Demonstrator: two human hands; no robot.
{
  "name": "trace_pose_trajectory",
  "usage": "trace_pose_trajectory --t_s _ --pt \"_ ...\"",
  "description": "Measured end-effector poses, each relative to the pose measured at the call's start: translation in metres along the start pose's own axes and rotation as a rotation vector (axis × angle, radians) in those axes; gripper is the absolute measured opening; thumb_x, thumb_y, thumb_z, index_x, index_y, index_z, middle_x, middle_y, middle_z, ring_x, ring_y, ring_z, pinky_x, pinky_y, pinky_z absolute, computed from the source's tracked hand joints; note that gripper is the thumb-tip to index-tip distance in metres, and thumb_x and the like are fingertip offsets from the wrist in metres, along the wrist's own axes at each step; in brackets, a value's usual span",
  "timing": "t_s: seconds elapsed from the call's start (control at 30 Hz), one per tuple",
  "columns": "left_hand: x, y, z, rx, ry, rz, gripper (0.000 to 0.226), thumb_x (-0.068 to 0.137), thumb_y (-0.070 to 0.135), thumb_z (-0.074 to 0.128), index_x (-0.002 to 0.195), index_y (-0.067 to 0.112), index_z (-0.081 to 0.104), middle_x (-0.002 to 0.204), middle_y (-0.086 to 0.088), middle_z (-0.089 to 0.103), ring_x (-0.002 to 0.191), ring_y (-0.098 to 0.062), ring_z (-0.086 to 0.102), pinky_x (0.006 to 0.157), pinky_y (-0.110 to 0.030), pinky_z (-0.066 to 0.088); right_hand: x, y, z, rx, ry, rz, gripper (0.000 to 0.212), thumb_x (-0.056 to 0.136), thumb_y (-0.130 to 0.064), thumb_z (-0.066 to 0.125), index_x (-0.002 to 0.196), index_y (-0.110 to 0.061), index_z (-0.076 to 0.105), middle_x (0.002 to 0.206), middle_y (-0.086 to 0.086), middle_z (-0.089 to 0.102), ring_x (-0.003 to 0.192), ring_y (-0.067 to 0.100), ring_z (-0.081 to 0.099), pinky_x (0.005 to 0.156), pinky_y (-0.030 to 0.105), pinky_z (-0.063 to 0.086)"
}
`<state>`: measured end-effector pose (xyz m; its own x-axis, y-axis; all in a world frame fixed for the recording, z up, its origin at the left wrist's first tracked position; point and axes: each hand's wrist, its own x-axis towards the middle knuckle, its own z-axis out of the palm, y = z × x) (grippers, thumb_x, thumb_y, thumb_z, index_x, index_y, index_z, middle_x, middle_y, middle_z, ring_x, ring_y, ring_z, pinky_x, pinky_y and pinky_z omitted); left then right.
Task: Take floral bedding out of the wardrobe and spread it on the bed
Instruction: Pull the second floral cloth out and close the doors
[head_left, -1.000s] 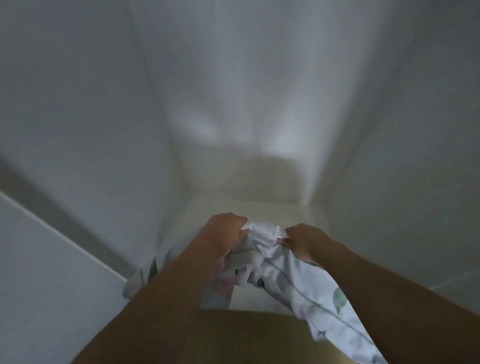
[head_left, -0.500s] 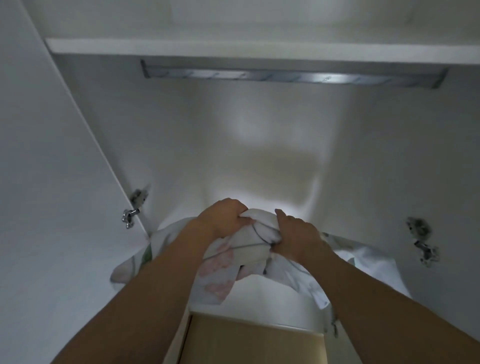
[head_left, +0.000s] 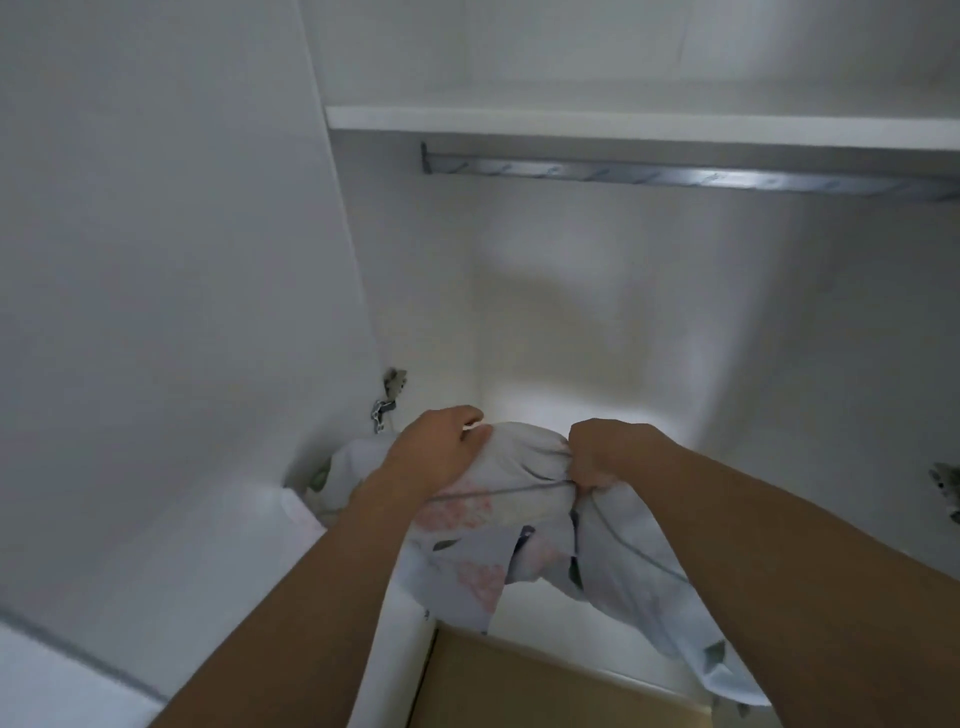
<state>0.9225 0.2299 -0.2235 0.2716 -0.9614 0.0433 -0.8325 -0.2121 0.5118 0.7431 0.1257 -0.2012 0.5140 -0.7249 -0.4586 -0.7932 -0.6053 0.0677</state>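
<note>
Gripping the floral bedding (head_left: 511, 499) w/ both fists, the person has both arms reaching into the white wardrobe (head_left: 597, 322). Left hand (head_left: 439, 449) is closed over the top left of the bunched fabric, knuckles up; right hand (head_left: 605, 452) is clamped on the top right, fingers curled in tight. Fabric is pulled fairly taut between the two fists. Bedding is white w/ pink flowers and green leaves, and it hangs in folds below the hands, a long tail draping down under the right forearm toward the bottom right. A bit more cloth pokes out behind the left wrist, near the wardrobe's left wall. Bundle sits at the front of the opening, over the lit white floor of the wardrobe. Shelf (head_left: 623, 127) runs across the top, metal rail (head_left: 675, 174) just under it. Hinge (head_left: 387, 397) on the left wall, another hinge (head_left: 948, 483) at the right edge. Tan wood panel (head_left: 545, 686) shows at the bottom, below the cloth.
</note>
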Motion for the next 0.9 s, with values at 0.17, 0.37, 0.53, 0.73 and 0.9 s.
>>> trace_pose_trajectory --t_s 0.17,0.37,0.53,0.73,0.9 --pt "-0.062 -0.019 -0.013 -0.013 0.245 -0.199 0.051 0.101 0.035 0.043 0.145 0.011 0.038 0.148 -0.010 0.043 0.136 -0.026 0.040 0.111 -0.037 0.032 -0.028 -0.031 -0.006 -0.101 -0.119 -0.078 0.042 0.087 -0.024 0.057 0.124 -0.006 0.055 0.121 0.012 0.060 0.095 0.025 0.055 0.079 0.031 0.042" --pt "-0.146 -0.013 -0.025 0.165 0.591 -0.332 0.057 0.102 0.033 0.041 0.148 0.003 0.029 0.155 -0.015 0.031 0.145 -0.033 0.020 0.119 -0.045 0.018 -0.079 -0.055 -0.014 -0.149 -0.197 -0.148 0.053 0.086 -0.029 0.055 0.133 -0.005 0.052 0.132 0.013 0.055 0.106 0.028 0.059 0.082 0.032 0.045" --pt "-0.211 -0.006 -0.028 0.256 0.969 -0.426 0.064 0.094 0.022 0.053 0.149 0.005 0.025 0.156 -0.018 0.021 0.146 -0.037 0.014 0.117 -0.053 0.022 -0.106 -0.072 -0.008 -0.185 -0.201 -0.237 0.052 0.078 -0.030 0.056 0.123 -0.005 0.060 0.125 0.013 0.060 0.101 0.027 0.062 0.083 0.031 0.049" --pt "-0.246 -0.003 -0.058 -0.170 1.191 -0.533 0.071 0.096 0.017 0.050 0.154 0.012 0.008 0.160 -0.009 0.007 0.146 -0.027 0.017 0.109 -0.031 0.027 -0.135 -0.078 -0.005 -0.274 -0.141 -0.318 0.049 0.078 -0.027 0.057 0.123 -0.008 0.062 0.126 0.011 0.062 0.111 0.028 0.062 0.088 0.033 0.048" --pt "-0.241 -0.002 -0.078 -0.428 1.090 -0.642 0.060 0.099 0.028 0.046 0.149 0.007 0.021 0.150 -0.016 0.033 0.135 -0.033 0.038 0.113 -0.044 0.032 -0.145 -0.063 0.001 -0.299 -0.137 -0.329 0.046 0.080 -0.025 0.059 0.122 -0.005 0.062 0.126 0.014 0.061 0.106 0.029 0.063 0.089 0.033 0.051"
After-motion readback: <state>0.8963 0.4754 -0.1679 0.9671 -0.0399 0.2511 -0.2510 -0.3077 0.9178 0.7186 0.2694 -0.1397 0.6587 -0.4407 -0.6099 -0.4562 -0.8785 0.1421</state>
